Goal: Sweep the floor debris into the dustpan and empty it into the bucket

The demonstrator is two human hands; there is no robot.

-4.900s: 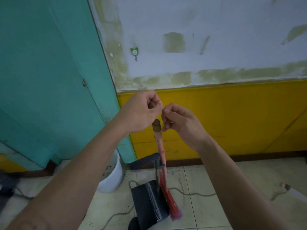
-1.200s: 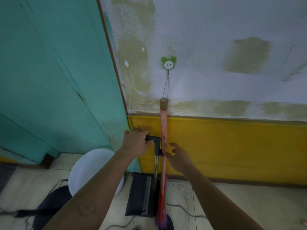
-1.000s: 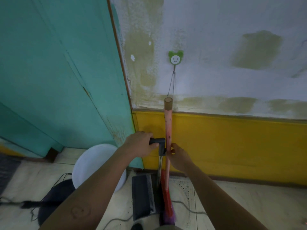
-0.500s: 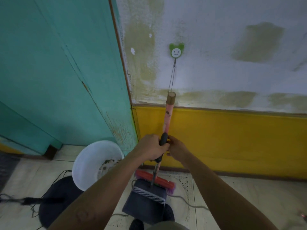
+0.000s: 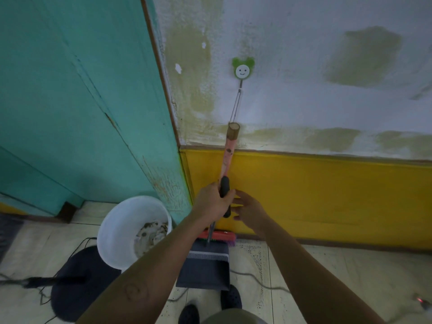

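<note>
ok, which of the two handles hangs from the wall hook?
The pink broom handle, strung to the smiley hook; the dark dustpan handle sits in the left hand.

I have only one camera, and it sits on my head. It faces forward and down, with a wide angle. The wall (image 5: 304, 54) is near in front of me and fills the upper half of the frame; the floor (image 5: 350, 265) runs along the bottom. My forearms (image 5: 152, 265) enter from the lower edge, and my left hand (image 5: 210, 203), gripping the dustpan handle (image 5: 225, 184), and my right hand (image 5: 249, 210) meet near the middle. My shoes (image 5: 231, 300) show at the bottom centre.
</note>
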